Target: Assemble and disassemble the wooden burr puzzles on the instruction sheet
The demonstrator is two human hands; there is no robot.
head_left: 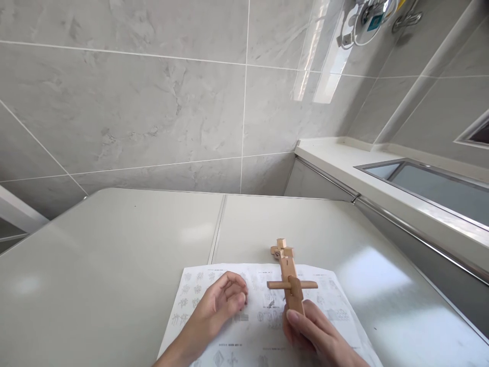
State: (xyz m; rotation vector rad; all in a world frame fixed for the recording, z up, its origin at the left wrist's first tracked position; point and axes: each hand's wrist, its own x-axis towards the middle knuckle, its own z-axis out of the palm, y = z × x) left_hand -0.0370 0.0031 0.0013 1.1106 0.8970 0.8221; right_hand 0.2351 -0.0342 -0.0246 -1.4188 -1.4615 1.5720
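My right hand (319,331) grips the lower end of a wooden interlocking puzzle (287,262), with the thumb on top and the fingers around it. The puzzle has a long flat bar, a thin crosspiece running sideways through its middle, and small blocks clustered at the far end. It is held over a printed paper sheet (210,336) that lies on the table. My left hand (223,306) is over the left part of the sheet, apart from the puzzle. Its fingers are loosely curled, the thumb stands off from the index finger, and nothing shows between them.
The sheet bears small line drawings and rows of print. Beneath it is a pale glossy table (114,265) with a seam across it. A grey tiled wall (153,102) rises behind. To the right runs a white counter (344,163) with an inset sink (431,183).
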